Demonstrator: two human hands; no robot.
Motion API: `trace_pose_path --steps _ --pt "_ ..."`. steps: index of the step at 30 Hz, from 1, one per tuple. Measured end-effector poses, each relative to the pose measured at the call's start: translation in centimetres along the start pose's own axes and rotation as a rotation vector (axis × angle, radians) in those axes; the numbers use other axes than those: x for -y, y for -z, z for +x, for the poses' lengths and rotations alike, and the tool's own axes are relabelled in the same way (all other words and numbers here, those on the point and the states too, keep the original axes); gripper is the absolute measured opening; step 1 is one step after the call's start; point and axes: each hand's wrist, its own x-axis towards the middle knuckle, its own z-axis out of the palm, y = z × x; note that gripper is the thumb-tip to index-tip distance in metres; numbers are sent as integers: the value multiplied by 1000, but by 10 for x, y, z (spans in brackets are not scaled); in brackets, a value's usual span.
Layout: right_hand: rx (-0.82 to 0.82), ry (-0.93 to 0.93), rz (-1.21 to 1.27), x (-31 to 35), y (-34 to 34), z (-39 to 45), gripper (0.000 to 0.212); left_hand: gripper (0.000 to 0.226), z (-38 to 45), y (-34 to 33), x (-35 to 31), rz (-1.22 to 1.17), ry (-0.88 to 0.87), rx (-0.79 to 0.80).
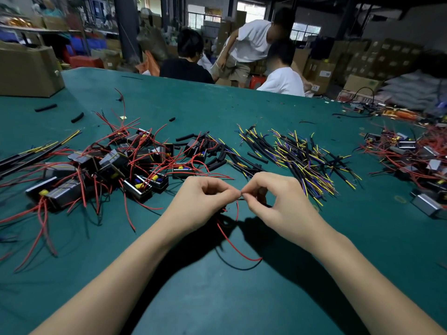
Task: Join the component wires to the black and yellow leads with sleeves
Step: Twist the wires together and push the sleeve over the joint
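head view puts my two hands together just above the green table [217, 298], fingertips meeting at one small spot. my left hand [200, 199] is curled, thumb and forefinger pinching the end of a red component wire [232, 243] that loops down toward me and rests on the mat; whatever component it belongs to is hidden under that hand. my right hand [273, 197] is curled too, pinching a thin dark lead end [242, 195] against the red wire's tip, with something black showing below its fingers, which i cannot tell for a sleeve or a lead.

i judge this as the twist of two bare ends. to do it well i'd keep both pinches close to the joint, roll the strands one way so they lie tight and flat, and leave no stray whisker that would snag a sleeve.

spare black and yellow leads [302, 158] lie heaped just beyond my right hand, the pile of components [116, 165] with red wires beyond my left, and loose black sleeves [215, 151] between them.
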Motion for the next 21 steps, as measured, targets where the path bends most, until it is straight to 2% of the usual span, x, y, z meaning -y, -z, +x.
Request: trace_pose_path --steps 4,9,21 --pt "-35 -44 62 1 0 2 9 15 -2 0 -1 -65 13 47" --pt "-39 -70 136 5 -2 2 12 20 -2 0 -3 -24 12 40" --pt "-89 41 -20 8 -6 -1 6 18 -4 4 -3 47 -18 64"
